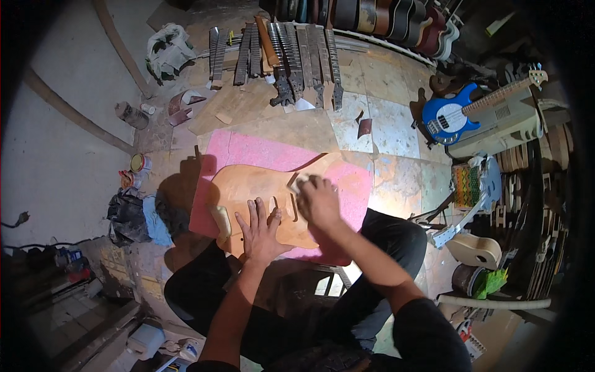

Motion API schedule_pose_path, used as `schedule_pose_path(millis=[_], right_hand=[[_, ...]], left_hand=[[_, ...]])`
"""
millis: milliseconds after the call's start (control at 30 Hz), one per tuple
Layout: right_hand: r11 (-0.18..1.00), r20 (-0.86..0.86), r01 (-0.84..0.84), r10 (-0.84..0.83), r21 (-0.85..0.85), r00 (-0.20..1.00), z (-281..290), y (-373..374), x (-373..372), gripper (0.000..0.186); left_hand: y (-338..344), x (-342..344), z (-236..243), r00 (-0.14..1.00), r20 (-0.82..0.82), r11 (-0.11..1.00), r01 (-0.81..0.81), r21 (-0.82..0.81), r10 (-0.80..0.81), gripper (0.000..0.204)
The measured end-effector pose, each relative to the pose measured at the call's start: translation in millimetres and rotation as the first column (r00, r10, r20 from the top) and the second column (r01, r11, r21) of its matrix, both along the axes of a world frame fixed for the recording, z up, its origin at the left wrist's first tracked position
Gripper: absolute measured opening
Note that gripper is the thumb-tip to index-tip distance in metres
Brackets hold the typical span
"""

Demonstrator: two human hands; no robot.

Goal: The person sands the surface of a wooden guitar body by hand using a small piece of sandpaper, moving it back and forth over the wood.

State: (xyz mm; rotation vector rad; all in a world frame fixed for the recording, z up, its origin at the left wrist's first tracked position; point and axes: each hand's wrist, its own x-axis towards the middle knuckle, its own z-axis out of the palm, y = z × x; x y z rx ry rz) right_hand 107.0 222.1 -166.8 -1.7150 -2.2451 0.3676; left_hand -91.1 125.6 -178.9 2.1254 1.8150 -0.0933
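An unpainted wooden electric guitar body [254, 186] lies on a pink board [217, 155] in front of my lap. My left hand [260, 235] rests flat on it with the fingers spread, beside the cut-out slots. Further to the right, near the curved upper horn, my right hand [319, 201] is closed around a pale folded piece of sandpaper [299, 182], pressed to the wood. The fingers hide most of that piece. A cream-coloured strip [220, 224] shows at the body's left edge.
Several guitar necks [288, 56] lie beyond the board. A blue bass guitar [449, 115] leans at the right, near an acoustic guitar body [476, 250]. Black plastic bag [127, 214] and a tin [141, 163] stand left. Guitar bodies [378, 15] line the far rack.
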Motion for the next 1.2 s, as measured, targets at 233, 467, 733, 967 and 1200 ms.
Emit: schedule_pose_path(millis=[233, 467, 733, 967, 1200], right_hand=[[0.880, 0.089, 0.468, -0.474, 0.080, 0.876, -3.8, 126.8, 159.4, 0.040], [0.901, -0.566, 0.433, -0.362, -0.009, 0.741, 51.1, 64.4, 183.0, 0.046], [0.860, -0.745, 0.408, -0.483, -0.306, 0.460, 61.2, 46.2, 195.7, 0.045], [0.862, -0.749, 0.410, -0.477, -0.297, 0.461, 73.0, 46.9, 195.6, 0.046], [0.879, -0.769, 0.377, -0.450, -0.292, 0.453, 70.6, 46.4, 190.8, 0.049]], left_hand=[[5.8, 13.4, 3.5, 0.939, 0.341, 0.992, -0.079, 0.097, 0.041, 0.128], [54.7, 98.7, 9.0, 0.976, 0.183, 0.984, -0.136, 0.112, 0.114, 0.127], [161.7, 240.7, -6.5, 0.985, 0.169, 0.998, -0.037, 0.047, 0.029, 0.126], [152.5, 231.0, -14.6, 0.951, 0.291, 0.959, 0.016, 0.284, -0.102, 0.101], [102.4, 192.8, -20.1, 0.956, 0.198, 0.958, -0.248, 0.146, 0.217, 0.119]])
